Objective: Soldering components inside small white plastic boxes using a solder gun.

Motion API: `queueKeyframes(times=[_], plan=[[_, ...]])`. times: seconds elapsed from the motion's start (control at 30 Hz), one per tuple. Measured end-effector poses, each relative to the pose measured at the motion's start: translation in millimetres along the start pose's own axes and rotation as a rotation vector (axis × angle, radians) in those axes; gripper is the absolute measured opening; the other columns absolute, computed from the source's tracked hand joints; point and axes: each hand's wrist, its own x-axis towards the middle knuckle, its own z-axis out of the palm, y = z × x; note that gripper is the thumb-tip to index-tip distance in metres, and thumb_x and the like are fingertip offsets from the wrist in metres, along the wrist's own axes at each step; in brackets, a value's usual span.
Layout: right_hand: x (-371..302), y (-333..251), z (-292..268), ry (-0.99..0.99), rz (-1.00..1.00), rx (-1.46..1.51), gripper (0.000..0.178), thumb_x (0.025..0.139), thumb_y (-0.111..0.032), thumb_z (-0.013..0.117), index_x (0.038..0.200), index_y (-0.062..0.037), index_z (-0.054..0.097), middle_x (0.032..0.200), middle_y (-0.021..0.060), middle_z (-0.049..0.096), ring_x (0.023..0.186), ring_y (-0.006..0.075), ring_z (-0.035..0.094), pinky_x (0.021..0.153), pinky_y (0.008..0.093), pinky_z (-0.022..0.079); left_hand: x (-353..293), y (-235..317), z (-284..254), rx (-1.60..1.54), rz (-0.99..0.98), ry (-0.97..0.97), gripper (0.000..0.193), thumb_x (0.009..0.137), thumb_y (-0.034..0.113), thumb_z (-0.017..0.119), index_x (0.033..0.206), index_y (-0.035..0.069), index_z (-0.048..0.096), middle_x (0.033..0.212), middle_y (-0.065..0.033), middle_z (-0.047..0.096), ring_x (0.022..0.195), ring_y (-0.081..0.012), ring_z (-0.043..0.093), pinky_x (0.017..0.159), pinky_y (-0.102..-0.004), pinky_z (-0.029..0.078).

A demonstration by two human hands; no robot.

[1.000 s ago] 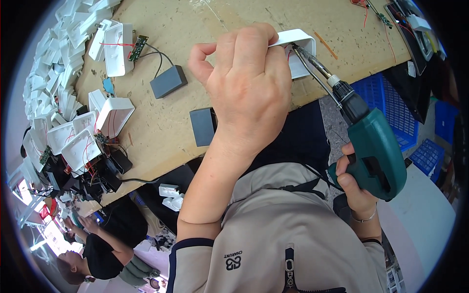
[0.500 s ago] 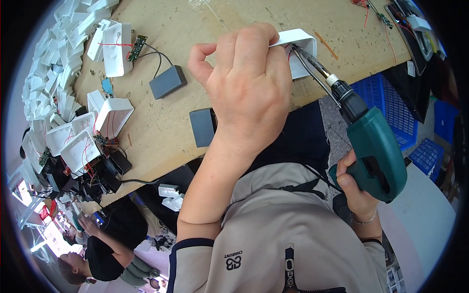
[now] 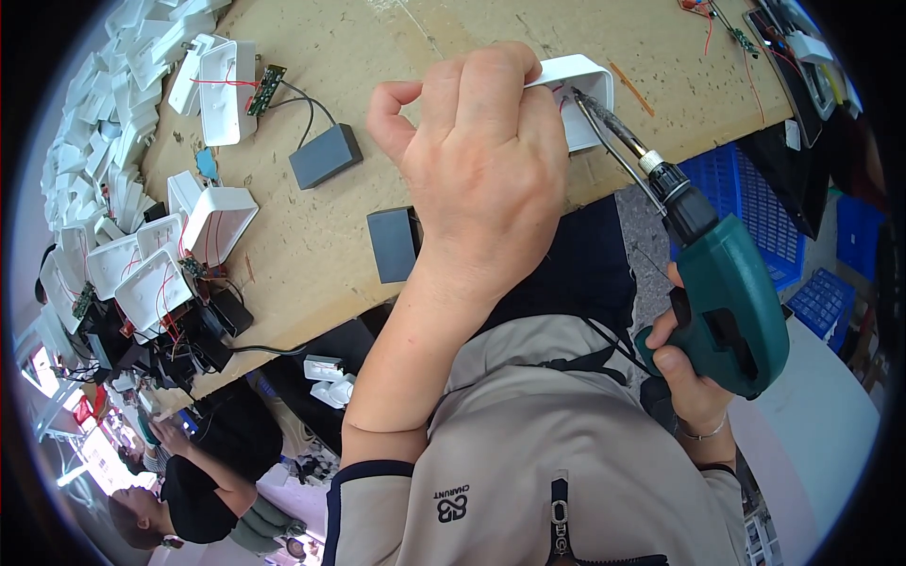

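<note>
My left hand (image 3: 491, 160) is closed on a white plastic case (image 3: 595, 80), which it tips up near the table's front edge. The fingertips are hidden behind the case, and a bit of thin wire shows inside. My right hand (image 3: 694, 377) grips the handle of a green soldering gun (image 3: 736, 297). Its dark tip and thin metal feed tube reach into the case's open side; whether the tip touches anything there I cannot tell. Left of my left hand lie a dark grey box (image 3: 326, 157) cabled to a green circuit board (image 3: 266, 91), and another dark grey box (image 3: 392, 245).
A heap of white cases (image 3: 104, 123) covers the table's far left. Nearer stand several open white cases (image 3: 151, 292) with red wires, boards and black boxes. Blue plastic crates (image 3: 769, 217) are below the right edge. Another person (image 3: 198, 500) is at the lower left.
The soldering gun has shifted slightly right and down, its tip drawing back a little within the case. My left hand and the case have barely moved.
</note>
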Motion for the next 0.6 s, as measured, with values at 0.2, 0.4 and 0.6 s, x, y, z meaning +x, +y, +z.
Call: queueKeyframes(times=[0.2, 0.4, 0.6], plan=[[-3.3, 3.5, -2.5, -0.068, -0.031, -0.041, 0.062, 0.075, -0.012, 0.069, 0.126, 0.0051, 0.037, 0.117, 0.0205, 0.052, 0.071, 0.0144, 0.056, 0.060, 0.0247, 0.048, -0.9, -0.2, 1.1, 0.013, 0.005, 0.022, 0.007, 0.065, 0.007, 0.065, 0.071, 0.006, 0.062, 0.087, -0.0005, 0.056, 0.077, -0.0164, 0.050, 0.074, -0.0354, 0.026], [-1.6, 3.7, -1.5, -0.057, -0.041, -0.003, 0.059, 0.076, -0.011, 0.069, 0.123, 0.0053, 0.039, 0.114, 0.0186, 0.052, 0.069, 0.0143, 0.056, 0.060, 0.0255, 0.047, -2.1, -0.4, 2.6, 0.002, -0.011, 0.035, 0.007, 0.065, 0.007, 0.065, 0.071, 0.006, 0.062, 0.087, -0.0010, 0.056, 0.077, -0.0167, 0.050, 0.074, -0.0353, 0.026], [1.0, 0.6, -3.4, -0.083, -0.005, -0.019, 0.056, 0.076, -0.011, 0.068, 0.121, 0.0059, 0.040, 0.112, 0.0183, 0.052, 0.068, 0.0138, 0.055, 0.059, 0.0252, 0.047, -0.9, 0.4, 2.0, 0.014, -0.013, 0.025, 0.007, 0.065, 0.007, 0.065, 0.072, 0.006, 0.062, 0.088, -0.0012, 0.055, 0.078, -0.0171, 0.050, 0.074, -0.0356, 0.026]])
